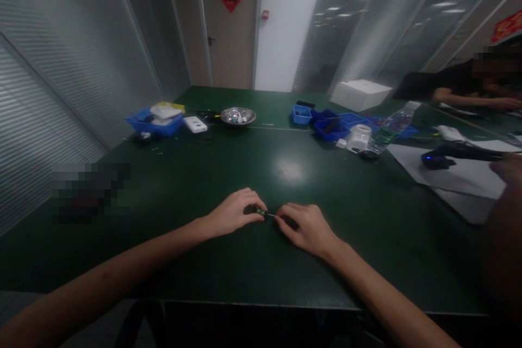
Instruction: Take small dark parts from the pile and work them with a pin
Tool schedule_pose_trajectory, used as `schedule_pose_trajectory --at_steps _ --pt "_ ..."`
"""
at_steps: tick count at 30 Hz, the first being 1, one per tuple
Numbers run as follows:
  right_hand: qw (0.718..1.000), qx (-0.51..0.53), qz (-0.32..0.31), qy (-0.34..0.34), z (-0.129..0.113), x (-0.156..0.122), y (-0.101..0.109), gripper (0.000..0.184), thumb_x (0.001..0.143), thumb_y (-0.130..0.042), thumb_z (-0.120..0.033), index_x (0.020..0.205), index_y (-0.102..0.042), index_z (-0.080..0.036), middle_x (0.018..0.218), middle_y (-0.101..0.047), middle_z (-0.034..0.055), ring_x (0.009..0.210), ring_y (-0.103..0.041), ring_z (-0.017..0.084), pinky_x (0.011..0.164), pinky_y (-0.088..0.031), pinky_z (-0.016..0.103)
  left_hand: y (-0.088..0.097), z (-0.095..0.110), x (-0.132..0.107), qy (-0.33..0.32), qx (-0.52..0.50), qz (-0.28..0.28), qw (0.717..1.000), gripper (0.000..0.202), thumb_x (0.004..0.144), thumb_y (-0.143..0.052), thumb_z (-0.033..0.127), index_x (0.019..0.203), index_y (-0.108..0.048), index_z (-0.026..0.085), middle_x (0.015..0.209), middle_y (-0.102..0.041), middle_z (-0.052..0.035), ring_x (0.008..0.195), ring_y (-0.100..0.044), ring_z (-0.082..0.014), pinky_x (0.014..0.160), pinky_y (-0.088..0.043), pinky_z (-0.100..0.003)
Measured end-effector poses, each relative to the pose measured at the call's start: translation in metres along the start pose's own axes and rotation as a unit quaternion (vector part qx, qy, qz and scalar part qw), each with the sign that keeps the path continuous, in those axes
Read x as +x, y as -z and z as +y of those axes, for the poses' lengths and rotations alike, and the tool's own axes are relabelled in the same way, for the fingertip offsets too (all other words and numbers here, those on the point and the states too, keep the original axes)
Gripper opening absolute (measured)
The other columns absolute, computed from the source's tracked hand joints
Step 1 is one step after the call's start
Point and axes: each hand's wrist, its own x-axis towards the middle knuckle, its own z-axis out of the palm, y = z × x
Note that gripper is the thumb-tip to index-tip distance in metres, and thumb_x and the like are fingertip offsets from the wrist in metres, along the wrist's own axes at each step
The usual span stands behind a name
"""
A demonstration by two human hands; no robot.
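Low over the green table (204, 272), near its front middle, my left hand (232, 212) pinches a small dark-and-green piece, which looks like a little circuit board (261, 211), between thumb and fingers. My right hand (308, 227) is closed just to the right of it. Its fingertips grip the end of a thin, pale, rod-like piece (271, 215) that reaches across to the board. Blur and small size hide what kind of rod it is and whether it is joined to the board.
Toward the back left are a blue bin (163, 126), a white device (195, 124) and a metal dish (238, 116) with small parts. Blue trays (331, 129), a bottle (389, 129) and a white box (361, 94) stand back right. Other people's arms (468, 99) show at right.
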Motion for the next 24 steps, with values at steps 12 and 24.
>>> schedule_pose_trajectory --at_steps 12,24 --pt "0.999 0.024 0.017 0.012 0.0022 0.0017 -0.0026 0.020 0.103 -0.051 -0.032 0.098 -0.067 -0.022 0.084 -0.070 0.0013 0.068 -0.063 0.013 0.064 -0.040 0.025 -0.0029 -0.0028 -0.0001 -0.037 -0.001 0.011 0.999 0.017 0.095 -0.070 0.030 0.109 -0.073 0.022 0.103 -0.068 -0.0043 0.103 -0.060 -0.0208 0.091 -0.044 -0.034" --pt "0.998 0.060 0.021 -0.001 0.0026 -0.0007 -0.0002 0.019 0.103 -0.052 -0.033 0.095 -0.066 -0.022 0.082 -0.069 0.0006 0.064 -0.060 0.013 0.062 -0.039 0.024 -0.0026 0.0005 -0.0010 -0.028 0.006 0.005 1.000 0.016 0.095 -0.071 0.029 0.109 -0.072 0.021 0.105 -0.068 -0.0046 0.105 -0.059 -0.0213 0.090 -0.044 -0.034"
